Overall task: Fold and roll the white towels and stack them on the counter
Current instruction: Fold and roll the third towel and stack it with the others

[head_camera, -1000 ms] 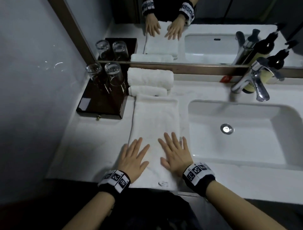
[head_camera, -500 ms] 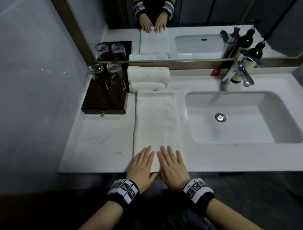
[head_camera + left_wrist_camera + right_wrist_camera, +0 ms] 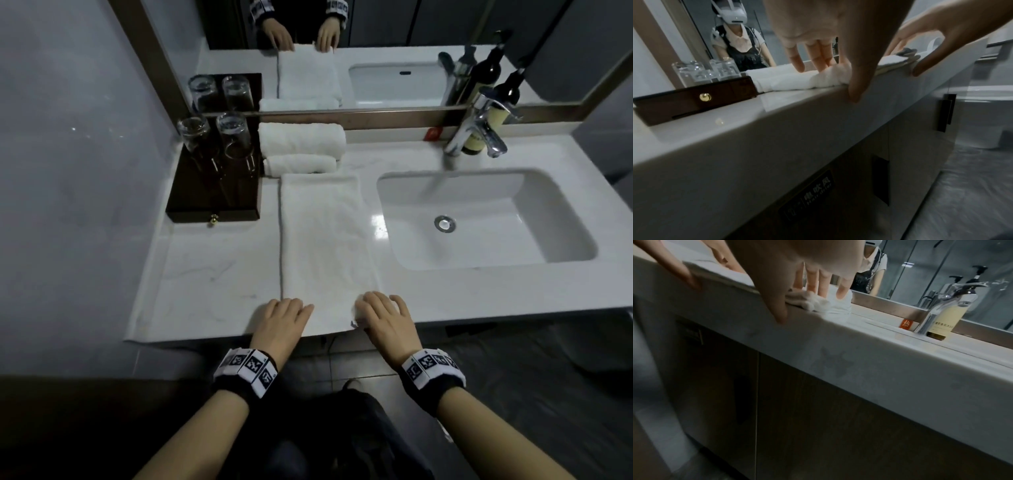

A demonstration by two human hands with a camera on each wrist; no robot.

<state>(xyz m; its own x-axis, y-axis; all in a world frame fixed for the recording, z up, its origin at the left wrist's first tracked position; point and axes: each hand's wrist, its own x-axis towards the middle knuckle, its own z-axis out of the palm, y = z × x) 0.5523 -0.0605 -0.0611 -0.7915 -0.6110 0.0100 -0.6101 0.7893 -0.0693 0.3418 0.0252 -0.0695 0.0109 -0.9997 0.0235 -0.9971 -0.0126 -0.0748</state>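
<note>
A white towel [image 3: 325, 240], folded into a long strip, lies on the counter [image 3: 212, 274] and runs from the front edge to the back. Two rolled white towels [image 3: 301, 140] are stacked against the mirror ledge just beyond its far end. My left hand [image 3: 287, 313] curls over the strip's near left corner. In the left wrist view the fingers [image 3: 822, 63] press the bunched corner [image 3: 830, 76] and the thumb hangs over the counter's front. My right hand [image 3: 376, 308] pinches the near right corner, which is lifted and crumpled [image 3: 818, 305].
A dark wooden tray [image 3: 205, 205] with two upturned glasses [image 3: 233, 133] stands at the back left, close to the towel's left edge. The sink [image 3: 479, 246] and faucet [image 3: 479, 133] are on the right, with a pump bottle [image 3: 945, 316] behind. A wall closes the left side.
Both hands slid back along the towel to its near end, then spread apart to the two near corners and curled onto them. The right corner has lifted.
</note>
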